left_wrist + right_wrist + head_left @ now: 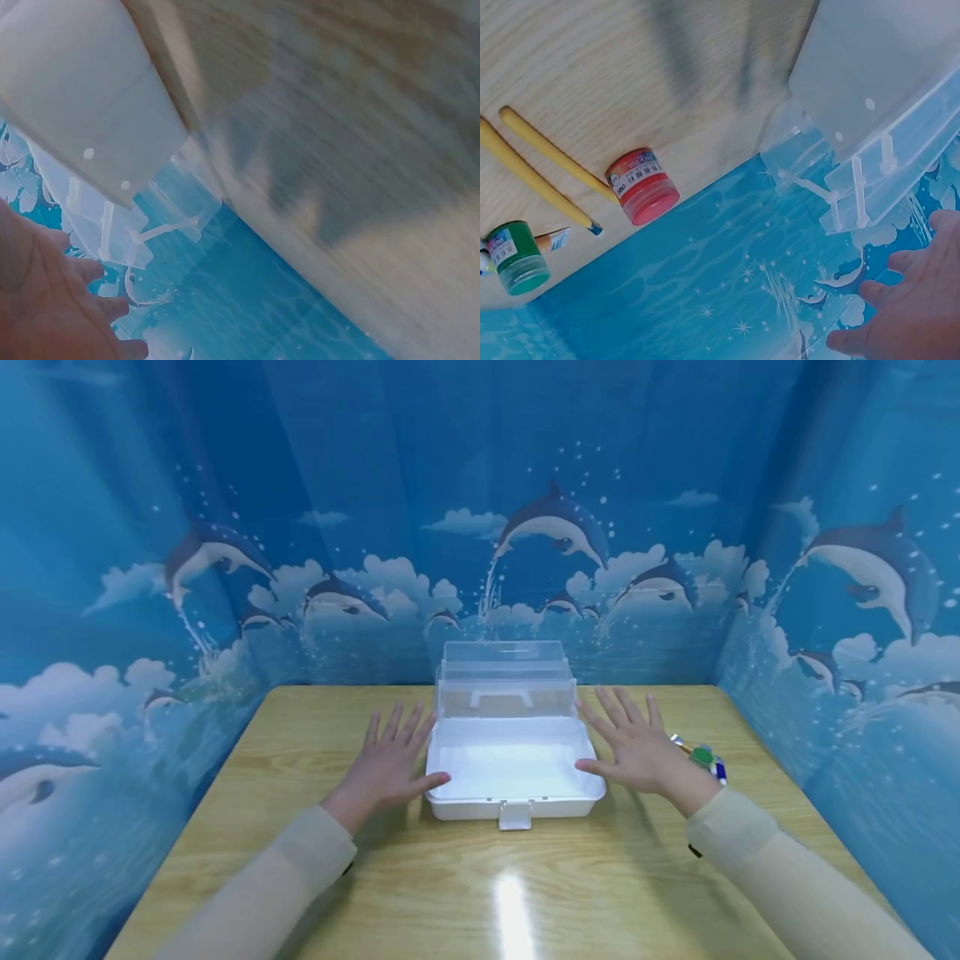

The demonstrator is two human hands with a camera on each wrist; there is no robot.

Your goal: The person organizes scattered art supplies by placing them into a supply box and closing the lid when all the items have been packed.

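A white plastic storage box (465, 811) stands in the middle of the table, its clear lid (502, 652) raised at the back. A white latch (515, 816) hangs at its front. My left hand (390, 764) is spread beside the box's left side, with the thumb over the near left corner in the head view. On the other side my right hand (637, 747) is spread too, its thumb overlapping the right rim. Both hands hold nothing. The wrist views show the box's side wall (90, 90) next to the straight fingers.
Right of my right hand lie a green-lidded paint jar (517, 256), a red paint jar (643, 186) and two long yellow sticks (536, 176), one with a dark blue tip. Blue dolphin-print curtains (360, 485) enclose the wooden table (300, 752) at the back and sides.
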